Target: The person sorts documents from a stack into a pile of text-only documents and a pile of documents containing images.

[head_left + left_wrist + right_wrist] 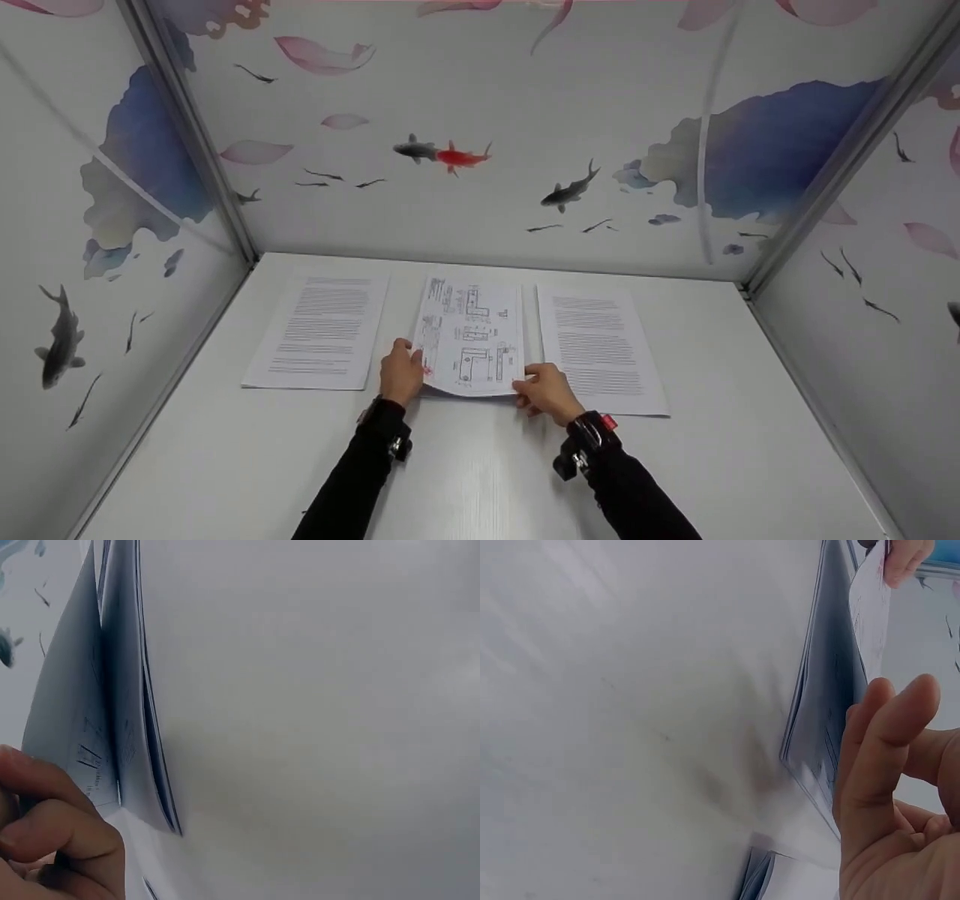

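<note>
A sheet of technical drawings (476, 337) lies at the middle of the table, its near edge raised and slightly bowed. My left hand (403, 373) pinches its left side near the lower corner. At the lower right corner, my right hand (550, 391) grips the same sheet between thumb and fingers. In the left wrist view the held sheet (64, 682) stands away from more drawing sheets (131, 712) stacked beneath it. The right wrist view has the raised sheet (870, 611) running between both hands, above the stack's layered edge.
A stack of printed text pages (319, 330) lies to the left, and another stack of text pages (600, 349) to the right, close to my right hand. White panels with painted fish (566, 191) enclose the white table (465, 472) at the back and both sides.
</note>
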{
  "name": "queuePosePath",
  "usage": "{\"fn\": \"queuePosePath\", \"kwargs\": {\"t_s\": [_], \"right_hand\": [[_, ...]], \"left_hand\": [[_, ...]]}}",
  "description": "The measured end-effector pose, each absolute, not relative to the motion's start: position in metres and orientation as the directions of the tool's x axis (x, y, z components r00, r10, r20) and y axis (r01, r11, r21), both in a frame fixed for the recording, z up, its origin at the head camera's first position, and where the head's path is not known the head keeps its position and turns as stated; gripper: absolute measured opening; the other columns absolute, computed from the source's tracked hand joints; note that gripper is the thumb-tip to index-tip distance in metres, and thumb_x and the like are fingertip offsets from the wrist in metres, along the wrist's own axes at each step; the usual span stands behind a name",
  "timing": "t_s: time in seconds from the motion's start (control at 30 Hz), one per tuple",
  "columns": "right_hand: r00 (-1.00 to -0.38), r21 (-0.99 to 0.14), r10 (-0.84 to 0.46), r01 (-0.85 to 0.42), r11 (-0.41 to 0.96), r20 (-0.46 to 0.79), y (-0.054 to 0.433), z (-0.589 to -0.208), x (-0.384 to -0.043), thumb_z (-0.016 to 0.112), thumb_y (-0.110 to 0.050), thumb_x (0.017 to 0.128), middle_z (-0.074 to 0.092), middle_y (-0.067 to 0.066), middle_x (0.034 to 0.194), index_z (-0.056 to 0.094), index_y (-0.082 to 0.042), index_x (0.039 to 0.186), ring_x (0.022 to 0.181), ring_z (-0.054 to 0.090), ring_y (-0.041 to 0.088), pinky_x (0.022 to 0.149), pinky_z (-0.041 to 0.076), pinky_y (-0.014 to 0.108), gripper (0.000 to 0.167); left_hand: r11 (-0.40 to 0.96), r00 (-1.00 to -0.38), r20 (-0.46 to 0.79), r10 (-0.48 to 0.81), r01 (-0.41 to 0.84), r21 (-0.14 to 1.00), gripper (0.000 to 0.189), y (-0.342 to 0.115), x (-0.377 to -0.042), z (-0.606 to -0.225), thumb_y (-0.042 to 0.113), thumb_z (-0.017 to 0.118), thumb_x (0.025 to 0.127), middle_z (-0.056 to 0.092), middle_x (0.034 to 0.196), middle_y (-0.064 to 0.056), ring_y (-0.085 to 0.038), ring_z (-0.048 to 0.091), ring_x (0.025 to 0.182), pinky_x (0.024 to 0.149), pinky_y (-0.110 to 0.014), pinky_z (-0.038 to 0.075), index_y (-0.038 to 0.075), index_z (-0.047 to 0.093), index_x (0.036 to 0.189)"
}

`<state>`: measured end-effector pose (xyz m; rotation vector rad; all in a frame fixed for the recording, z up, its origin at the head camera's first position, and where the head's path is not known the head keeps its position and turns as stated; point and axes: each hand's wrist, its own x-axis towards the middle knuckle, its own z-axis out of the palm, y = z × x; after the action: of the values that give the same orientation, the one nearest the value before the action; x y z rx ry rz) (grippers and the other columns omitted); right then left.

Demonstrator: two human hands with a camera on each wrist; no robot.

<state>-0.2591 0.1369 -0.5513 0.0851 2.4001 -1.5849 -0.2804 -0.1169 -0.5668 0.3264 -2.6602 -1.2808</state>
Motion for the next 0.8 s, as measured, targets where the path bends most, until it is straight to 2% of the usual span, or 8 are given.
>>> {"fn": "queuePosePath", "kwargs": {"t_s": [0.13, 0.33, 0.43, 0.53, 0.63, 0.7, 0.8], "right_hand": [[-0.963, -0.882, -0.080, 0.200, 0.428, -0.257, 0.137, -0.553, -0.257, 0.063, -0.004, 0.090, 0.070, 0.019, 0.080, 0.049, 0.014, 0.131, 0.055, 0.062, 0.012, 0.047, 0.053, 0.027, 0.047], [-0.964, -0.840, -0.056, 0.196, 0.505, -0.259, 0.136, -0.556, -0.256, 0.065, -0.008, 0.089, 0.070, 0.013, 0.076, 0.047, 0.013, 0.135, 0.055, 0.063, 0.012, 0.045, 0.051, 0.025, 0.054], [-0.964, -0.825, -0.059, 0.188, 0.534, -0.258, 0.138, -0.557, -0.255, 0.066, -0.010, 0.088, 0.069, 0.013, 0.074, 0.052, 0.012, 0.130, 0.052, 0.060, 0.012, 0.043, 0.049, 0.024, 0.049], [-0.959, -0.803, -0.061, 0.196, 0.563, -0.277, 0.140, -0.557, -0.254, 0.067, -0.013, 0.087, 0.065, 0.010, 0.070, 0.060, 0.009, 0.119, 0.049, 0.055, 0.011, 0.041, 0.046, 0.023, 0.039], [-0.955, -0.785, -0.071, 0.194, 0.588, -0.289, 0.142, -0.555, -0.254, 0.067, -0.014, 0.087, 0.061, 0.007, 0.064, 0.063, 0.005, 0.110, 0.046, 0.049, 0.010, 0.040, 0.042, 0.021, 0.031], [-0.951, -0.778, -0.074, 0.200, 0.596, -0.301, 0.142, -0.554, -0.255, 0.067, -0.015, 0.087, 0.060, 0.006, 0.062, 0.064, 0.004, 0.108, 0.045, 0.048, 0.009, 0.040, 0.041, 0.021, 0.029], [-0.948, -0.766, -0.085, 0.194, 0.612, -0.308, 0.143, -0.551, -0.256, 0.067, -0.016, 0.088, 0.061, 0.005, 0.062, 0.068, 0.004, 0.098, 0.046, 0.048, 0.009, 0.040, 0.040, 0.021, 0.022]], "left_hand": [[0.683, -0.970, 0.041, -0.240, -0.139, 0.717, 0.030, -0.121, -0.276, -0.567, 0.015, 0.059, 0.095, 0.070, 0.100, -0.023, -0.034, 0.068, 0.087, 0.072, -0.047, 0.053, -0.006, 0.060, 0.117], [0.752, -0.975, 0.049, -0.218, -0.136, 0.645, 0.022, -0.124, -0.270, -0.561, 0.015, 0.061, 0.093, 0.070, 0.089, -0.020, -0.033, 0.068, 0.077, 0.062, -0.045, 0.052, -0.005, 0.066, 0.100], [0.767, -0.974, 0.039, -0.222, -0.150, 0.623, 0.018, -0.124, -0.268, -0.564, 0.017, 0.063, 0.091, 0.069, 0.084, -0.018, -0.030, 0.066, 0.073, 0.058, -0.043, 0.049, -0.001, 0.065, 0.090], [0.775, -0.975, 0.048, -0.215, -0.141, 0.616, 0.016, -0.124, -0.267, -0.566, 0.015, 0.064, 0.090, 0.067, 0.078, -0.016, -0.028, 0.063, 0.069, 0.055, -0.041, 0.045, 0.001, 0.062, 0.082], [0.774, -0.977, 0.064, -0.204, -0.121, 0.622, 0.013, -0.126, -0.266, -0.565, 0.012, 0.063, 0.090, 0.067, 0.081, -0.017, -0.030, 0.065, 0.072, 0.057, -0.043, 0.047, 0.000, 0.063, 0.085], [0.771, -0.978, 0.065, -0.197, -0.114, 0.627, 0.012, -0.127, -0.266, -0.564, 0.010, 0.062, 0.090, 0.069, 0.086, -0.019, -0.033, 0.067, 0.076, 0.060, -0.046, 0.049, -0.001, 0.065, 0.091], [0.771, -0.982, 0.057, -0.182, -0.107, 0.628, 0.016, -0.129, -0.268, -0.563, 0.008, 0.060, 0.091, 0.071, 0.094, -0.021, -0.037, 0.068, 0.082, 0.065, -0.048, 0.052, -0.003, 0.066, 0.101]]}}
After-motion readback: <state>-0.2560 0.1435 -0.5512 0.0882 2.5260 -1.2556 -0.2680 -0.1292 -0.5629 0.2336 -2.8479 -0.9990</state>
